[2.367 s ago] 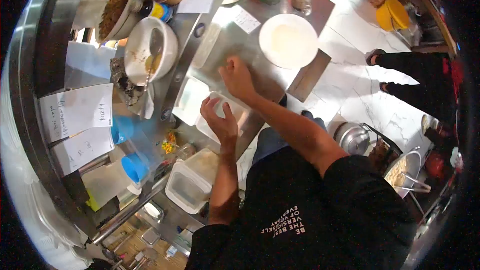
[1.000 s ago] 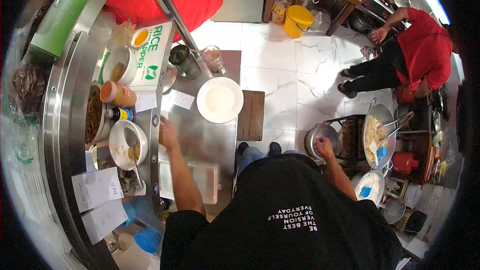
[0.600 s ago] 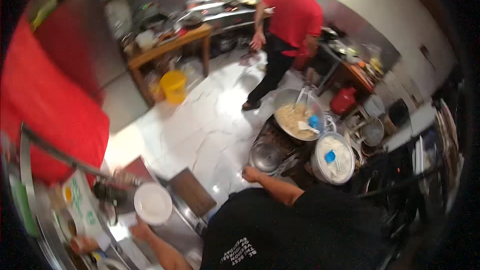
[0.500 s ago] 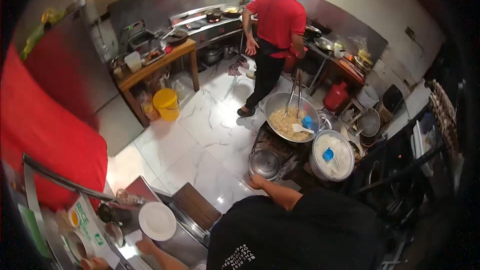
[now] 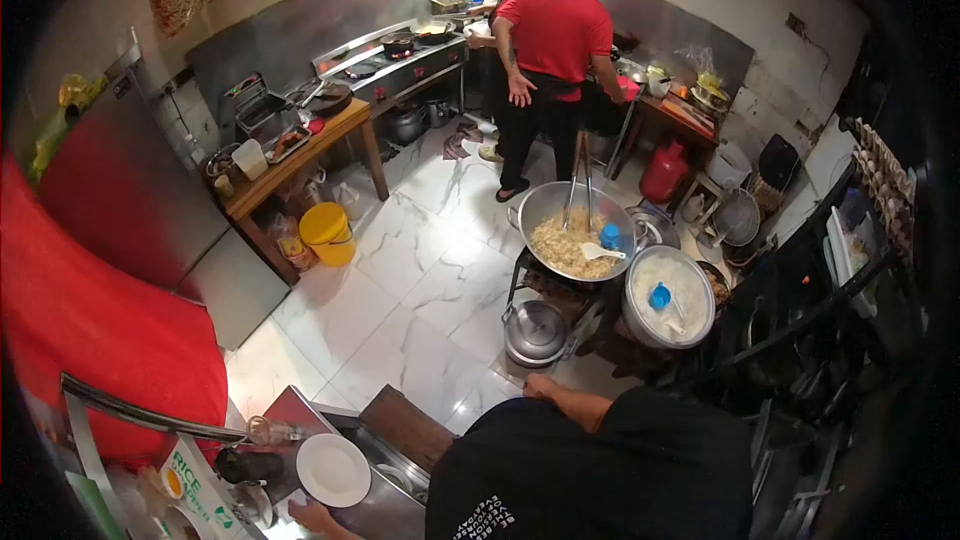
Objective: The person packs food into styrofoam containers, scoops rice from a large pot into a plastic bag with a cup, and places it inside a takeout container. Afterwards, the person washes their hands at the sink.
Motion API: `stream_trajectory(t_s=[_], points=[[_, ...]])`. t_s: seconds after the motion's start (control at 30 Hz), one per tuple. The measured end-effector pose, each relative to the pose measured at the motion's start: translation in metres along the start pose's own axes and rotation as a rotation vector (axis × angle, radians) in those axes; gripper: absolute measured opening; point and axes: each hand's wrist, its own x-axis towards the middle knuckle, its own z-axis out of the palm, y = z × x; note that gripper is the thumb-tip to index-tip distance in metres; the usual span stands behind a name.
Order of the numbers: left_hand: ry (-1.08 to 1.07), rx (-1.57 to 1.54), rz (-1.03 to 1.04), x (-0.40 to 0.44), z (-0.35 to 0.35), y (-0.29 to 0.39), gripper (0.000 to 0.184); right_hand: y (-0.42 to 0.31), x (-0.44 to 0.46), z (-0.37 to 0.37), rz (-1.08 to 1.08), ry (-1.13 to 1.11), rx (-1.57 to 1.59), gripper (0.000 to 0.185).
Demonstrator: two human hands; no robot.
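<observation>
My left hand (image 5: 312, 517) is at the steel counter in the lower left, its fingers closed at the edge of a small white paper slip (image 5: 287, 503). Just beyond it lies a bare, round white plate (image 5: 333, 469). A green-and-white box marked RICE PAPER (image 5: 196, 488) and a dark container (image 5: 246, 465) stand left of the hand. My right hand (image 5: 540, 387) hangs at my side with curled fingers and nothing visible in it. Closest to it on the floor is a lidded metal pot (image 5: 536, 331).
A large wok of noodles (image 5: 575, 240) with tongs sits ahead, beside a tub of rice (image 5: 670, 296) with a blue cup. Two co-workers stand near the stoves, one in a red shirt (image 5: 555, 30). A yellow bucket (image 5: 327, 233) stands by the wooden table (image 5: 300, 155).
My view has tilted up and shifted slightly. The red-shirted co-worker has stepped a little, and the second person shows more now. My left hand stays by the plate.
</observation>
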Motion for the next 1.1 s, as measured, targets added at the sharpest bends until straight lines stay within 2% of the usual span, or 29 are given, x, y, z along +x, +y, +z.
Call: stream_trajectory(t_s=[0.07,0.17,0.2,0.3,0.33,0.43,0.53,0.57,0.63,0.73,0.87,0.93,1.03,1.1], points=[[-0.022,0.031,0.052,-0.001,0.004,-0.01,0.046,-0.012,0.001,-0.014,0.009,-0.032,0.039,0.03],[0.001,0.142,-0.012,0.01,0.021,-0.021,0.044,-0.029,0.016,-0.025,0.001,-0.084,-0.148,0.029],[-0.034,0.12,0.003,0.007,0.016,-0.023,0.04,-0.018,0.028,-0.01,0.004,0.005,-0.024,0.027],[-0.133,0.248,-0.05,-0.005,-0.004,-0.009,0.036,-0.045,0.02,-0.028,-0.127,0.003,-0.178,0.026],[-0.092,0.168,-0.012,-0.013,-0.014,-0.005,0.031,-0.051,0.018,-0.031,-0.076,-0.023,-0.092,0.026],[-0.066,0.177,0.028,-0.001,-0.002,-0.031,0.028,-0.07,0.02,-0.043,-0.064,-0.165,-0.099,0.025],[0.027,0.067,0.295,0.022,0.017,-0.077,0.025,-0.065,0.031,-0.039,-0.136,-0.147,-0.172,0.024],[0.07,0.013,0.232,0.023,0.019,-0.08,0.023,-0.062,0.039,-0.037,-0.144,-0.105,-0.165,0.024],[0.145,-0.087,0.109,-0.008,-0.028,-0.03,0.02,-0.053,0.044,-0.032,-0.149,-0.029,-0.148,0.024],[0.316,0.042,0.239,-0.045,-0.081,0.022,0.019,-0.04,0.058,-0.022,-0.05,-0.037,-0.099,0.025],[0.328,-0.297,0.432,-0.067,-0.098,0.058,0.027,-0.053,0.048,-0.036,-0.092,-0.09,-0.143,0.025],[0.312,-0.291,0.47,-0.076,-0.114,0.08,0.028,-0.065,0.05,-0.041,-0.076,-0.128,-0.189,0.026],[0.367,-0.321,0.61,-0.08,-0.129,0.105,0.033,-0.076,0.054,-0.049,-0.252,-0.141,-0.271,0.028],[0.368,-0.368,0.692,-0.086,-0.138,0.12,0.035,-0.079,0.065,-0.042,-0.188,-0.127,-0.214,0.029]])
